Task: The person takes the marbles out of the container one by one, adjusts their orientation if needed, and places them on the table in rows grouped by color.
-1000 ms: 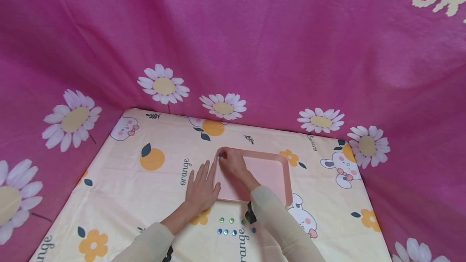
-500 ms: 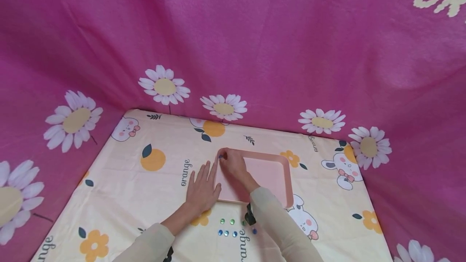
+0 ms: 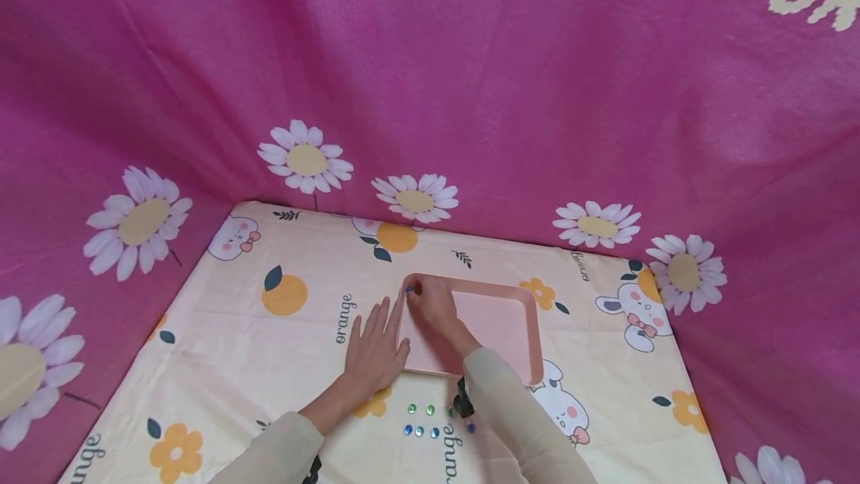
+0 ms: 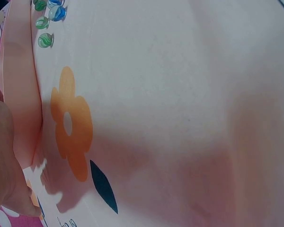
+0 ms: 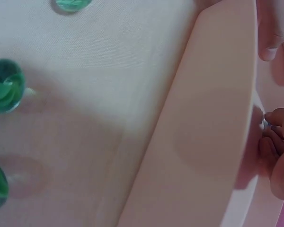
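Note:
A shallow pink tray (image 3: 531,327) lies on the patterned cloth. Inside its far left corner my right hand (image 3: 433,305) pinches a small blue marble (image 3: 409,290) between thumb and fingertips. In the right wrist view only a sliver of that marble (image 5: 265,124) shows between the fingers. My left hand (image 3: 375,353) lies with straight fingers along the outside of the tray's left wall, fingertips right at the rim. In the left wrist view, part of the left hand (image 4: 4,165) appears beside the tray's wall (image 4: 21,90).
In front of the tray, glass marbles sit in two rows on the cloth: green ones (image 3: 430,409) behind, blue ones (image 3: 434,432) nearer. The right forearm and its wrist camera (image 3: 462,399) pass over their right end. A pink curtain (image 3: 430,95) stands behind the table.
The whole head view has shifted very slightly. Both hands keep their places, the right still pinching the blue marble in the tray's corner.

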